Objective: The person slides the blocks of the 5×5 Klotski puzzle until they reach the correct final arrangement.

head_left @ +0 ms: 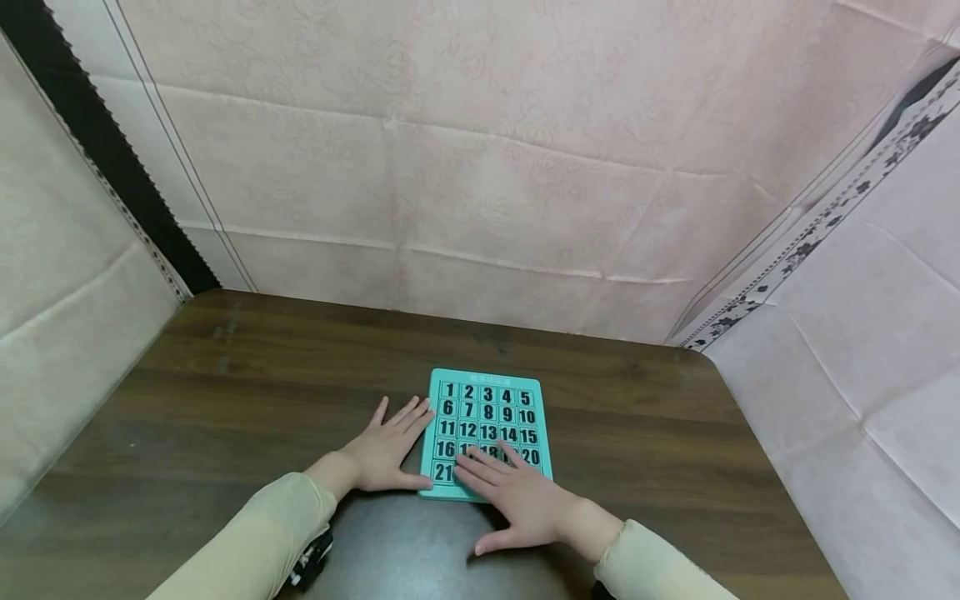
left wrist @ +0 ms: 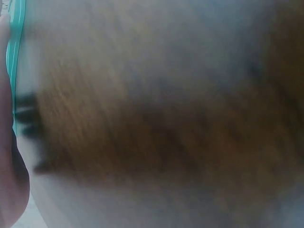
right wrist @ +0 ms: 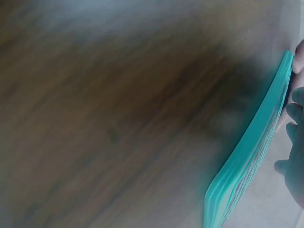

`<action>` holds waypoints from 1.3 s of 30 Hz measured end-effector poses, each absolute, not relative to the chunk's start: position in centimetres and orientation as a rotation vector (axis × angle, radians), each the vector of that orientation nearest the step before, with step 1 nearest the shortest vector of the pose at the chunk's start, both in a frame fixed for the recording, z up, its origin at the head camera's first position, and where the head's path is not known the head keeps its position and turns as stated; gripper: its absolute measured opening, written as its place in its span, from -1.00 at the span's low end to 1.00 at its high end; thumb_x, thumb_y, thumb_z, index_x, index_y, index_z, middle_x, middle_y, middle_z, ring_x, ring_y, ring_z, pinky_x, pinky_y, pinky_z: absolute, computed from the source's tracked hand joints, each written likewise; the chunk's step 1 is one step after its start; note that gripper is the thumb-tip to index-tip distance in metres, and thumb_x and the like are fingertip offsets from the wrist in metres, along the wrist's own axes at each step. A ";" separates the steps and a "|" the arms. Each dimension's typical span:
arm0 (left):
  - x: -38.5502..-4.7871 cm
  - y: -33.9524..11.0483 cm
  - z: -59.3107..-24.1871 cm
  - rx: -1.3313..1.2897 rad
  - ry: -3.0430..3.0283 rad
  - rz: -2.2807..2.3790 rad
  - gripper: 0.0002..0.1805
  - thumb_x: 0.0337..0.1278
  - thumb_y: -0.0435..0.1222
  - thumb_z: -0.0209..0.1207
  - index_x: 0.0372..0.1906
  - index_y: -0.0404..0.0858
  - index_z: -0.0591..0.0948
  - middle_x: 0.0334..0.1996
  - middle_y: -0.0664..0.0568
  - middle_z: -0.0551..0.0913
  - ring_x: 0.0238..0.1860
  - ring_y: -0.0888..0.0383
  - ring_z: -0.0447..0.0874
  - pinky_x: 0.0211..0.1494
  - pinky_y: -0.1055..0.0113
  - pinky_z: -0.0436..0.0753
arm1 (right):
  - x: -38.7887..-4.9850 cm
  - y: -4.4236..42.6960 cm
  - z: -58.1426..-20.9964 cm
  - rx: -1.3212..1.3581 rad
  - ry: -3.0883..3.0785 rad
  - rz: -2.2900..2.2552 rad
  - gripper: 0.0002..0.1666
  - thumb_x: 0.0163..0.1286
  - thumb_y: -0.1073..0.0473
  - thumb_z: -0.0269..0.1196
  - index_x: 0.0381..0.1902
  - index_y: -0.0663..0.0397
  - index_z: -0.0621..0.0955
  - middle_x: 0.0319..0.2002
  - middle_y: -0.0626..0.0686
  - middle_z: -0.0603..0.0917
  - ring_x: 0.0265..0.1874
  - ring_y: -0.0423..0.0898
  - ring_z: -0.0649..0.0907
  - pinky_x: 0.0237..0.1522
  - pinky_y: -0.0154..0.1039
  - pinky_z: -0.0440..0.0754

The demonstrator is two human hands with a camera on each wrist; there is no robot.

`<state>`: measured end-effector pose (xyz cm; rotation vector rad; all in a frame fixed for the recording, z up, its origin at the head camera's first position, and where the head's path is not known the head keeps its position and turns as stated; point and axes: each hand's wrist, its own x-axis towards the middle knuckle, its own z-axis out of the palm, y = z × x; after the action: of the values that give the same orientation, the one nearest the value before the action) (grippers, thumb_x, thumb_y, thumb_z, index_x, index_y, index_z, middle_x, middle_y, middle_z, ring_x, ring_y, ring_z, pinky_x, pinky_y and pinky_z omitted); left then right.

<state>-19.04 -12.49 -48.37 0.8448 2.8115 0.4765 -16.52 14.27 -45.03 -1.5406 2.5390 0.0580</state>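
Note:
A turquoise number board (head_left: 487, 412) with rows of black numerals in squares lies flat on the wooden table. At its left edge my left hand (head_left: 386, 457) has its fingers spread and straight, the thumb by the board's lower left corner. My right hand (head_left: 525, 504) reaches over the lower part, covering several numerals with straight fingers, its thumb out past the near edge. Whether those fingertips press on the board I cannot tell. The left wrist view catches only a strip of the board (left wrist: 15, 28). From the side, the right wrist view shows the board's edge (right wrist: 251, 137).
Dark brown wood grain covers the table (head_left: 300, 367), which has rounded far corners. Pale patterned cloth (head_left: 487, 167) hangs behind it and along both sides. A black device (head_left: 311, 557) sits at my left wrist, under the pale sleeve (head_left: 262, 533).

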 end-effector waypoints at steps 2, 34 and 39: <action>-19.0 -12.5 -48.5 0.839 2.813 0.472 0.12 -0.06 0.42 -0.01 0.47 -0.21 0.03 0.50 -0.07 -0.06 0.51 -0.04 -0.15 0.42 -0.24 -0.22 | -16.6 15.0 -45.0 -1.522 2.552 0.026 0.05 0.23 -0.46 -0.01 0.49 -0.03 0.01 0.50 -0.04 0.02 0.49 -0.06 0.01 0.40 0.18 -0.01; -19.0 -12.5 -48.5 0.850 2.831 0.468 0.12 -0.05 0.41 0.00 0.47 -0.22 0.03 0.50 -0.07 -0.05 0.51 -0.04 -0.15 0.42 -0.25 -0.23 | -15.9 16.8 -45.6 -1.488 2.556 0.045 0.04 0.23 -0.51 -0.09 0.48 -0.06 0.04 0.49 -0.03 0.03 0.48 -0.02 0.02 0.38 0.22 0.01; -18.9 -12.5 -48.4 0.842 2.825 0.464 0.12 -0.06 0.41 -0.01 0.47 -0.21 0.02 0.50 -0.07 -0.06 0.51 -0.04 -0.15 0.42 -0.25 -0.23 | -16.0 16.1 -45.6 -1.497 2.548 0.074 0.04 0.24 -0.53 -0.14 0.49 -0.06 0.02 0.50 -0.03 0.02 0.49 -0.03 0.00 0.39 0.21 0.00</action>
<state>-18.93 -12.48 -48.43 0.8425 2.8255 0.4639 -16.01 16.14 -45.62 -1.4965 2.5479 0.0736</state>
